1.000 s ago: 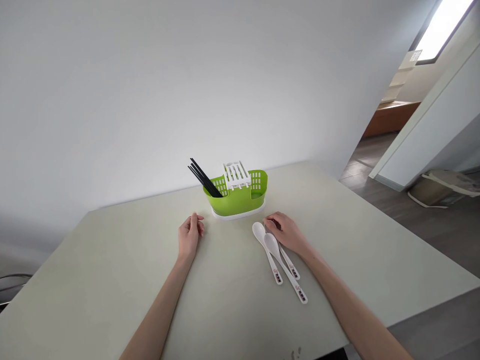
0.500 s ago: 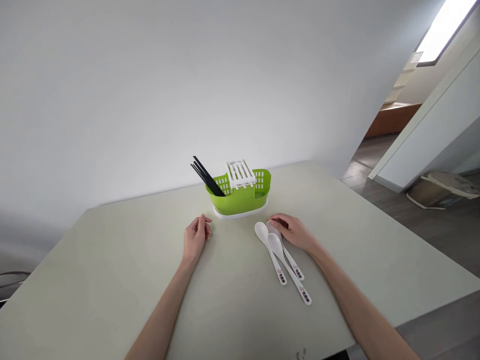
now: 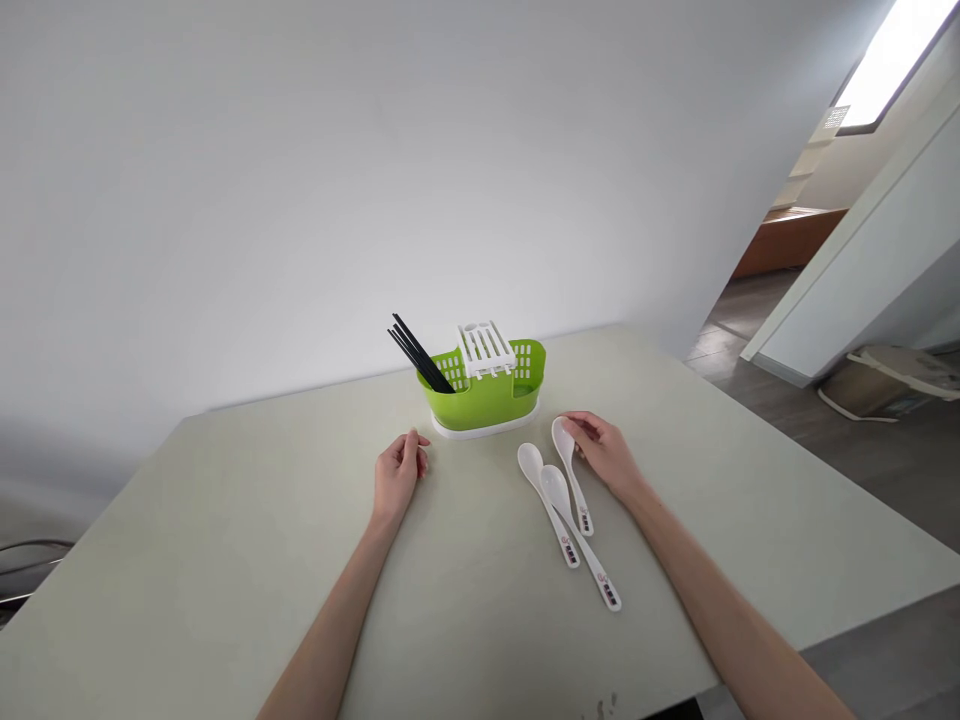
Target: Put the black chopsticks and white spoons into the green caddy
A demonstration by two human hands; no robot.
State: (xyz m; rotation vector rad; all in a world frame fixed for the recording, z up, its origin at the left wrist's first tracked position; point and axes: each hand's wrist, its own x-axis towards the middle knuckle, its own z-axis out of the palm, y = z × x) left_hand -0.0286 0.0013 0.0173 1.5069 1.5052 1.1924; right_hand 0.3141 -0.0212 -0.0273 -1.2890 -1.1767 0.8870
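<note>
My right hand [image 3: 606, 455] pinches a white spoon [image 3: 575, 488] by the edge of its bowl, the printed handle end pointing toward me. Just left of it, two more white spoons lie on the table: one long spoon [image 3: 589, 555] crosses over the handle of another spoon [image 3: 530, 460]. My left hand [image 3: 397, 472] rests on the table with fingers curled in and nothing visible in it. Beyond both hands stands a green cutlery basket [image 3: 487, 405] on a white base. Several black chopsticks [image 3: 417, 356] lean in its left compartment, and a white slotted rack [image 3: 487, 348] spans its middle.
All of this is on a pale table [image 3: 247, 560] whose back edge runs along a white wall [image 3: 375, 180]. Past the table's right edge are a grey floor [image 3: 739, 310] and a bag-like object [image 3: 892, 380].
My right hand has taken hold of the far right spoon and shifted it up and to the right, apart from the other two. My left hand stays by the basket's front left.
</note>
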